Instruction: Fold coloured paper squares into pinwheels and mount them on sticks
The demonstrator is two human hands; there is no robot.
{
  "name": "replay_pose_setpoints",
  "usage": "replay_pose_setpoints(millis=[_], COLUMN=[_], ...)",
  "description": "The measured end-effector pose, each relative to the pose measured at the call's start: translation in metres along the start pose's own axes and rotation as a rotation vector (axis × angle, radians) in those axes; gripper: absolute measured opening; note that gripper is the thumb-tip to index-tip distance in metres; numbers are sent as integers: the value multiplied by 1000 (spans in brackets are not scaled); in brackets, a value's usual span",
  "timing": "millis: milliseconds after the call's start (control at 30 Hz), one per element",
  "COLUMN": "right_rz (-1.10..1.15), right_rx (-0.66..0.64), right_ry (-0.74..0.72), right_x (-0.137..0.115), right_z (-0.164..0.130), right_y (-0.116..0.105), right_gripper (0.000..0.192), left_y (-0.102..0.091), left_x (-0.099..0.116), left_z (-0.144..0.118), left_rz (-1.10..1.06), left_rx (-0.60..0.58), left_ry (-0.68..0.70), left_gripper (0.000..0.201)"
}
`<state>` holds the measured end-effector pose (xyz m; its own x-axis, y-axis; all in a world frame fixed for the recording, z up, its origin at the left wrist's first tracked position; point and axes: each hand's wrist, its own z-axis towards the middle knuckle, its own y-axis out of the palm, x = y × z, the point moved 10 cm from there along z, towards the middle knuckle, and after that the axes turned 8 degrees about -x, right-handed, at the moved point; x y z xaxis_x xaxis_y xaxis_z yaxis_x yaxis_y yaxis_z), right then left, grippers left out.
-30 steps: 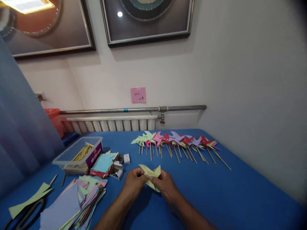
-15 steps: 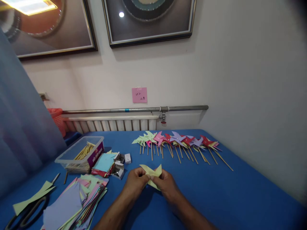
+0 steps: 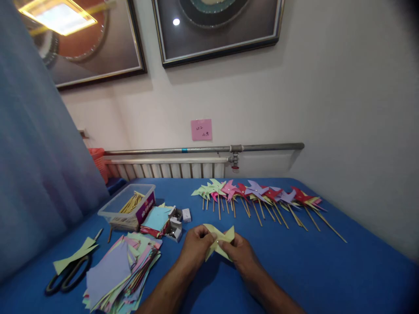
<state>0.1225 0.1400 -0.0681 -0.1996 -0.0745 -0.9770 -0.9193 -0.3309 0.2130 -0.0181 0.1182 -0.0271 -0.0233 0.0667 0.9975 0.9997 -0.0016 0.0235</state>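
Observation:
A pale yellow paper pinwheel [image 3: 221, 245] is held between my two hands above the blue table, its tips folded in to the middle. A small shiny pin head shows at its centre. My left hand [image 3: 198, 245] is closed on the left side of the paper, thumb on top. On the right side my right hand [image 3: 239, 252] pinches it, the thumb close to the centre. Fingers behind the paper are hidden. No stick shows on this pinwheel.
Finished pinwheels on sticks [image 3: 257, 190] lie along the back right. Left of my hands are small open boxes of pins [image 3: 174, 229], square paper sheets [image 3: 157, 219], a clear bin of sticks [image 3: 108, 213], a loose paper pile [image 3: 109, 272] and scissors [image 3: 77, 270] under paper strips.
The view has swung a little left, so everything sits further right. My thumbs have moved apart, and the pin head at the paper's centre now shows.

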Motion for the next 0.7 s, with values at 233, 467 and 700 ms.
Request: replay_pose_setpoints(millis=[233,467,700], right_rz=[-11,-26,-62], right_rx=[16,6,22], right_ry=[3,14,16], right_x=[8,16,0], right_z=[-2,8,0], right_y=[-5,-6,1], right_gripper=[38,34,31], left_y=[-52,-152,-260], left_x=[49,125,159], left_z=[-10,-22,26], left_rz=[120,573,1216], left_rx=[233,507,502], left_ry=[235,282,7], left_gripper=[21,22,20])
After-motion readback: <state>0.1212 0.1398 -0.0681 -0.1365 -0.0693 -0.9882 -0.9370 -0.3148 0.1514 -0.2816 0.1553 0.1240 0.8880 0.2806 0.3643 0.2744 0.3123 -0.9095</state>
